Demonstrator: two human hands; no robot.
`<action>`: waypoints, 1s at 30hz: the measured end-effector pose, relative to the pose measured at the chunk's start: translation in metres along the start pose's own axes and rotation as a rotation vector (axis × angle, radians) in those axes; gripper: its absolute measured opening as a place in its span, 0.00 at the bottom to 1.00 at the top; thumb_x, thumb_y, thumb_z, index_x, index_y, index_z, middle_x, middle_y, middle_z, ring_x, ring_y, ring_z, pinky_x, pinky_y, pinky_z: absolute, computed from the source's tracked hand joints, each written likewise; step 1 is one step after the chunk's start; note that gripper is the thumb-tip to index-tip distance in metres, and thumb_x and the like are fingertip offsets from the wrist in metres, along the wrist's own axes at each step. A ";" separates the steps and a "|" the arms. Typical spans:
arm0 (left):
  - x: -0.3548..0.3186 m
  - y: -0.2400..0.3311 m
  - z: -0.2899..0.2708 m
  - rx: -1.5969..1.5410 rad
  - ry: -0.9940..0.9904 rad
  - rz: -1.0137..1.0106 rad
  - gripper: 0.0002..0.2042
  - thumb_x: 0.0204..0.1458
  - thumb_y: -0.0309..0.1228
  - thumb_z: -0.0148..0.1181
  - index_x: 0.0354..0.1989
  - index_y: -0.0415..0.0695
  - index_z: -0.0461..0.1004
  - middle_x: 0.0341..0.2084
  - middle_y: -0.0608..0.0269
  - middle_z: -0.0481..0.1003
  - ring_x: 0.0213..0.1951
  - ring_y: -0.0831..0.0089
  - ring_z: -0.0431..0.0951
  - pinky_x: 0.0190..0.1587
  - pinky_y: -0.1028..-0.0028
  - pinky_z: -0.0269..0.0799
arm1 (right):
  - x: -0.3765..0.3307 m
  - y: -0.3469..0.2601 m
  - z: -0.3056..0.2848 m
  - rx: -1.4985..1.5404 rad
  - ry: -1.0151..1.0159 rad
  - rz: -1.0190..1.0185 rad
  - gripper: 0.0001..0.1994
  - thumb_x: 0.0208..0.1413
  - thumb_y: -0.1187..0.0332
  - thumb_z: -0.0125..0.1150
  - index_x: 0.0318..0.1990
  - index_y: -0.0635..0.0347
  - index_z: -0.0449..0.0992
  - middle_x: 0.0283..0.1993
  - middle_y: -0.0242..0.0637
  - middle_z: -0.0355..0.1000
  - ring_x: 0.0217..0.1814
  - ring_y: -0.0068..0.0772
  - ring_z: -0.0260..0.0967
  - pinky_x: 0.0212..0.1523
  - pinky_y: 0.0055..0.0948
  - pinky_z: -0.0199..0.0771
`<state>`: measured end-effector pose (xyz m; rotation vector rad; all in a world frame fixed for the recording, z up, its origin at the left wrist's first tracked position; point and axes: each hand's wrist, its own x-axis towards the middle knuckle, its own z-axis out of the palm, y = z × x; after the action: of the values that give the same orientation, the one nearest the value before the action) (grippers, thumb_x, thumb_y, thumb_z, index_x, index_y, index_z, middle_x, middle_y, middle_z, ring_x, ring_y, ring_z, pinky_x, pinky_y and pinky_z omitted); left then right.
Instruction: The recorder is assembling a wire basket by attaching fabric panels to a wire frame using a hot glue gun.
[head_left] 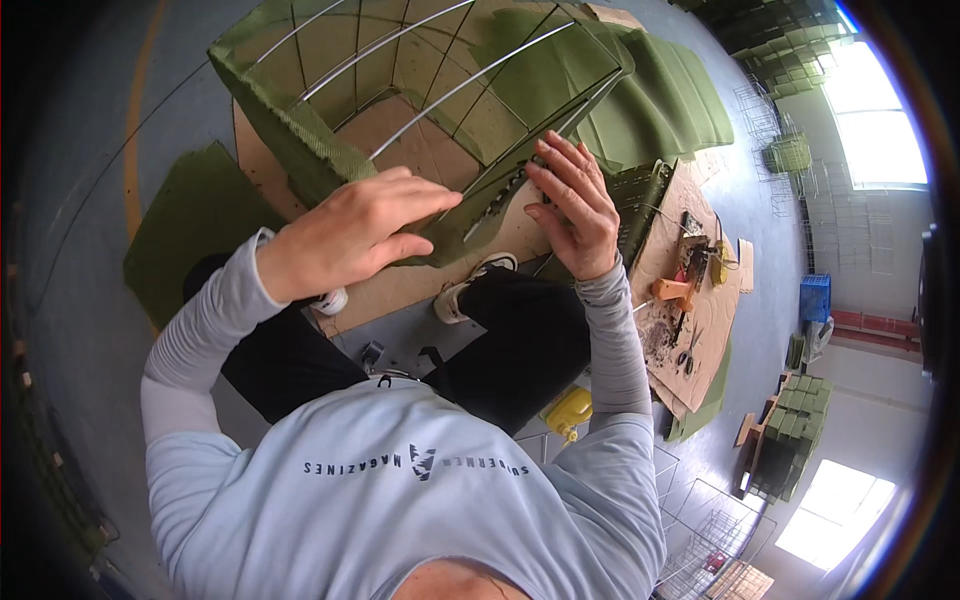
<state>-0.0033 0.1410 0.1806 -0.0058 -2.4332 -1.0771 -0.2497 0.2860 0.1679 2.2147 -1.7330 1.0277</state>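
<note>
In front of me stands a wire frame point(480, 79) partly wrapped in green mesh fabric point(300, 135). A narrow strip with a row of dark pieces point(497, 200) runs along its near right edge; I cannot make out what the pieces are. My left hand point(350, 228) lies over the near left corner of the fabric, fingers stretched out and thumb apart, with nothing visible in it. My right hand point(578, 205) is at the other end of the strip. Its fingers are extended and rest against the edge, the thumb spread away.
Cardboard point(655, 270) at my right carries scissors point(688, 352), an orange-handled tool point(674, 290) and dark scraps. Green sheeting point(660, 95) lies beyond the frame, another green piece point(195, 215) at left. A yellow bottle-like object point(568, 412) is beside my right leg.
</note>
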 end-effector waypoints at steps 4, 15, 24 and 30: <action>0.015 -0.004 -0.007 -0.010 -0.235 -0.195 0.14 0.46 0.25 0.62 0.43 0.38 0.76 0.29 0.58 0.73 0.34 0.63 0.70 0.40 0.68 0.68 | -0.005 0.000 0.005 0.052 0.017 -0.001 0.21 0.40 0.72 0.70 0.46 0.61 0.78 0.56 0.44 0.71 0.63 0.49 0.64 0.62 0.49 0.60; 0.012 0.007 -0.003 0.150 -0.027 -0.259 0.07 0.44 0.25 0.62 0.21 0.35 0.73 0.22 0.60 0.68 0.31 0.65 0.67 0.34 0.67 0.65 | 0.014 -0.022 0.008 0.129 0.009 -0.012 0.19 0.36 0.70 0.72 0.40 0.61 0.79 0.51 0.41 0.73 0.56 0.48 0.69 0.57 0.46 0.66; 0.003 0.009 0.006 0.198 -0.038 -0.255 0.05 0.42 0.24 0.60 0.20 0.36 0.71 0.22 0.59 0.68 0.32 0.62 0.68 0.35 0.66 0.66 | -0.010 -0.049 0.030 -0.059 0.184 -0.381 0.13 0.33 0.74 0.67 0.33 0.65 0.80 0.39 0.42 0.74 0.42 0.40 0.73 0.39 0.34 0.77; 0.001 0.013 0.012 0.248 0.082 -0.202 0.06 0.41 0.21 0.58 0.17 0.37 0.68 0.22 0.58 0.68 0.32 0.61 0.68 0.34 0.65 0.67 | -0.009 -0.052 0.037 -0.063 0.057 -0.371 0.16 0.36 0.73 0.65 0.37 0.68 0.79 0.42 0.43 0.74 0.49 0.42 0.72 0.50 0.40 0.77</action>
<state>-0.0064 0.1586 0.1831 0.3642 -2.5149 -0.8308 -0.1883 0.2912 0.1494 2.3203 -1.2450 0.9223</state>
